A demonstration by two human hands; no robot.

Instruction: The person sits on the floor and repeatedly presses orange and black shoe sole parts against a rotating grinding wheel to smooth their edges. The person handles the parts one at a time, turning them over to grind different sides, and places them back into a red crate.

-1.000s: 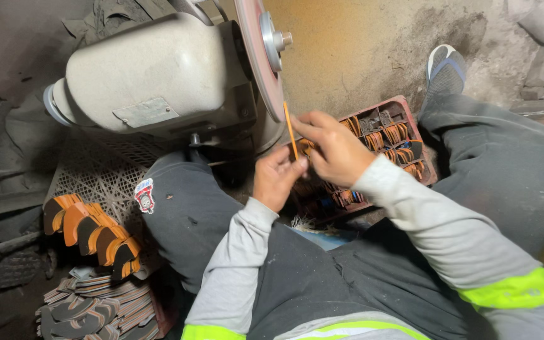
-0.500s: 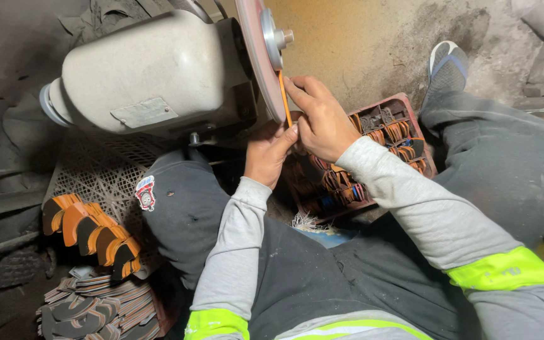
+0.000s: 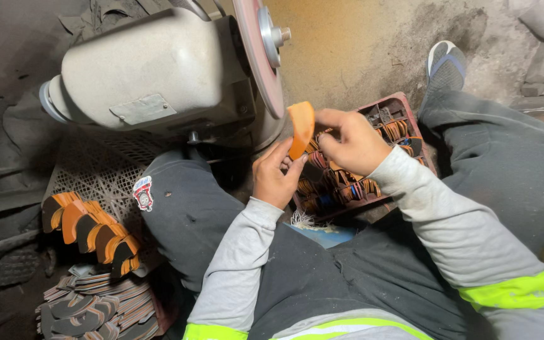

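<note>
I hold an orange shoe-sole piece (image 3: pixel 301 128) between both hands, just right of the pinkish grinding wheel (image 3: pixel 260 56) of a grey bench motor (image 3: pixel 152 69). My left hand (image 3: pixel 276 175) pinches its lower end from below. My right hand (image 3: pixel 350 141) grips its right edge from the side. The piece shows its flat orange face and sits slightly clear of the wheel's rim.
A reddish crate (image 3: pixel 360 179) of orange and dark sole pieces lies between my knees. A row of orange-black soles (image 3: pixel 89 230) rests on a mesh crate at left, with stacked striped soles (image 3: pixel 96 305) below. My right shoe (image 3: pixel 445 66) points to a rough wall.
The sole was edge-on against the wheel earlier. Both hands have now drawn it down and right off the wheel and turned its flat face towards me.
</note>
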